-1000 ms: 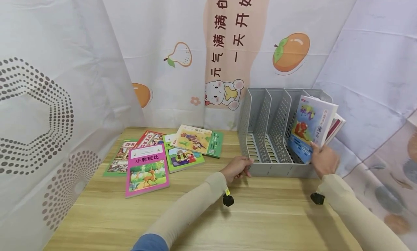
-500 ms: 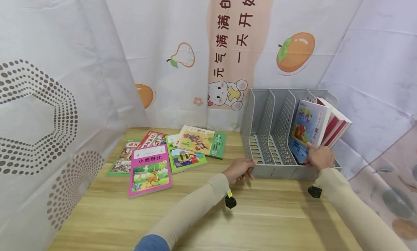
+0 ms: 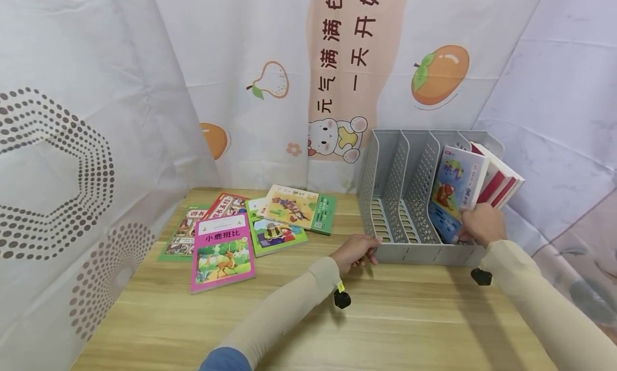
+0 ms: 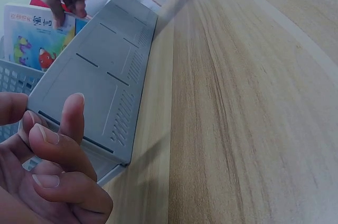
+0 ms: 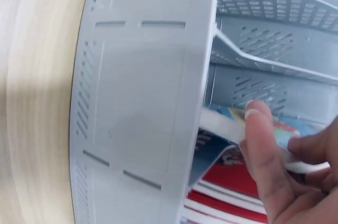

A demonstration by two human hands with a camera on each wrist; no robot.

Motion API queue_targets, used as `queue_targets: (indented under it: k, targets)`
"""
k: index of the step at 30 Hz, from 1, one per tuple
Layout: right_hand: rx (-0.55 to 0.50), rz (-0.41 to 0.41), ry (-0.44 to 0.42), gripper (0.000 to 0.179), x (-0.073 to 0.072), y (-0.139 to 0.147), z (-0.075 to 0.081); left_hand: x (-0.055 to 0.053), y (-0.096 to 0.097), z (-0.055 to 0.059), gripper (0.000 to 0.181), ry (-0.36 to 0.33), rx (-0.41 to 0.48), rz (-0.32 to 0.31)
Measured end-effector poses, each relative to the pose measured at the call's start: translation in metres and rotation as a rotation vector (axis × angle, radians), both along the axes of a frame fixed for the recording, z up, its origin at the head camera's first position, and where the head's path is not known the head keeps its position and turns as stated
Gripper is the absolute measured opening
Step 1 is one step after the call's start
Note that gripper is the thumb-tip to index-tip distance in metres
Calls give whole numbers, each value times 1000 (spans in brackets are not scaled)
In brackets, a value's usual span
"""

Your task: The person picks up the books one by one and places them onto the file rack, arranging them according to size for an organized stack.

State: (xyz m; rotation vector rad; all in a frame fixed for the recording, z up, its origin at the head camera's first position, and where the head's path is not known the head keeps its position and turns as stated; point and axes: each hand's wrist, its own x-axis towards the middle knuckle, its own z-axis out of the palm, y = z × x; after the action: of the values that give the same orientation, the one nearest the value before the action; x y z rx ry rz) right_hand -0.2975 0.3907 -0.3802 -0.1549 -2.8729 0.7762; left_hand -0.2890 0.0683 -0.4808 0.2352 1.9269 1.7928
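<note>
Blue book (image 3: 453, 186) is held in the right hand (image 3: 483, 225), its near edge pinched between thumb and fingers (image 5: 260, 131) just behind the front wall of the grey rack (image 3: 409, 252). The book is set on its edge in the third compartment from the left and is tilted to the right, its picture cover turned to the left. Beyond it, toward the right end of the rack, red-and-white books (image 3: 500, 184) are stacked at a lean; their compartment is hidden. At the front left corner of the rack, the rim is pinched by the left hand (image 3: 354, 252), with the remaining fingers loosely bent in front of the wall.

On the wooden desk (image 3: 347, 328), to the left of the rack and well apart from it, more books are spread. A pink book (image 3: 223, 253) with a deer is laid over parts of a red book (image 3: 231, 203) and a green-edged book (image 3: 180, 234). Beside it, the upper part of a bright green book (image 3: 279, 237) is covered by a cream book (image 3: 289, 205), next to which a darker green cover (image 3: 324, 213) is seen. Behind the desk, a white curtain (image 3: 231, 28) printed with fruit is hung.
</note>
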Motion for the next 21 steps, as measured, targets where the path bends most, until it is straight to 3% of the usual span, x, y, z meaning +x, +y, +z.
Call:
queue_targets:
  k: [6, 12, 18, 21]
  targets:
    - [-4, -20, 79, 56, 1, -8, 1, -3, 3, 3, 46, 14, 7, -12]
    - [-52, -99, 161, 54, -4, -13, -4, -4, 4, 3, 48, 22, 4, -23]
    - [-115, -120, 115, 55, -12, -14, -11, -1, 5, 3, 49, 24, -1, -19]
    - [-82, -133, 71, 57, -14, -14, -17, 1, 7, 4, 49, 21, 0, -21]
